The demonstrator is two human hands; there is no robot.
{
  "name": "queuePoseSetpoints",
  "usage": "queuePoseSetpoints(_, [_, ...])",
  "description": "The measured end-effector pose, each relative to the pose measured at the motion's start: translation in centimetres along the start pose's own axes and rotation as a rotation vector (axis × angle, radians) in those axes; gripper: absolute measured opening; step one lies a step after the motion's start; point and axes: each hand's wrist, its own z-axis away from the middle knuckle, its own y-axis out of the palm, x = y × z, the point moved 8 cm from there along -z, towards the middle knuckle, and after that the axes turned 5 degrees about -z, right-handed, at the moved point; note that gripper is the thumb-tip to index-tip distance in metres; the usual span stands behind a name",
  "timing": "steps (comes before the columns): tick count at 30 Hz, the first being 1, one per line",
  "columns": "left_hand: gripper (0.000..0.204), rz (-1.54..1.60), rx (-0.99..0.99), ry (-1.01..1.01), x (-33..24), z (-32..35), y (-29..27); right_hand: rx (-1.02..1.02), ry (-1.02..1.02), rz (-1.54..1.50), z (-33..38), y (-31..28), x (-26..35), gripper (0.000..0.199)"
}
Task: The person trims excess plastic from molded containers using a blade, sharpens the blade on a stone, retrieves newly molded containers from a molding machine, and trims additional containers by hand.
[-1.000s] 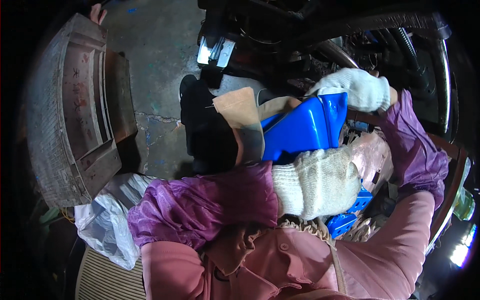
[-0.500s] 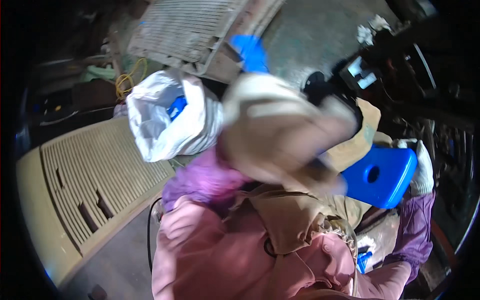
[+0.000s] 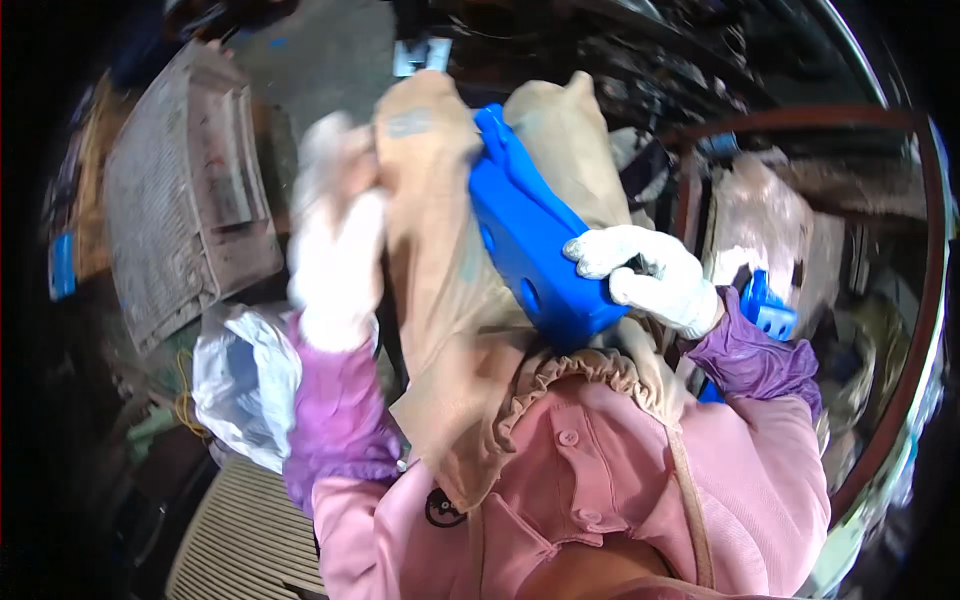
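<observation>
A blue moulded plastic part with round holes lies tilted across my lap, its narrow far end between my knees. My right hand, in a white knitted glove and purple sleeve cover, grips its right edge near my body, fingers curled over it. My left hand, also white-gloved, is raised beside my left knee, clear of the blue part. Motion smears its fingers, so whether it holds anything does not show. A tan apron or cloth covers my legs under the part.
To the left stands a white sack, with a ribbed beige panel below it and a dusty slatted panel beyond. On the right a red-brown metal frame surrounds a clear plastic bag and another blue piece.
The view has swung right. My left hand has moved from over my lap out to the left. The blue part now lies tilted lengthwise over my lap, still in my right hand.
</observation>
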Motion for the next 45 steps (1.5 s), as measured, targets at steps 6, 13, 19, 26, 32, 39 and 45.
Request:
queuePoseSetpoints(6, [0.081, -0.205, 0.314, -0.492, 9.5, -6.1, 13.6, -0.185, -0.286, 0.216, 5.8, -0.6, -0.1, 0.034])
queuePoseSetpoints(13, [0.042, 0.207, 0.484, -0.197, 11.6, -11.0, 17.0, -0.08, -0.456, 0.428, 5.7, 3.2, 0.4, 0.034])
queuePoseSetpoints(19, [0.036, -0.256, 0.376, -0.121, 11.3, -11.3, 15.7, -0.33, -0.141, 0.332, 8.4, -1.2, 0.4, 0.035])
queuePoseSetpoints(26, [0.051, -0.14, 0.37, -0.128, 10.4, -10.8, 16.7, -0.125, -0.315, 1.085, 11.4, -0.9, 2.1, 0.036])
queuePoseSetpoints(32, [0.05, -0.168, 0.405, -0.171, 10.8, -10.5, 16.8, -0.074, -0.2, 1.113, 10.7, -1.0, 2.8, 0.034])
queuePoseSetpoints(39, [0.054, 0.061, 0.398, -0.333, 11.0, -9.2, 17.2, 0.059, 0.019, 1.165, 5.5, -2.4, 1.3, 0.038])
queuePoseSetpoints(45, [0.054, 0.173, 0.402, -0.41, 9.5, -8.2, 17.9, 0.085, -0.001, 1.139, 1.1, -3.8, 1.3, 0.041])
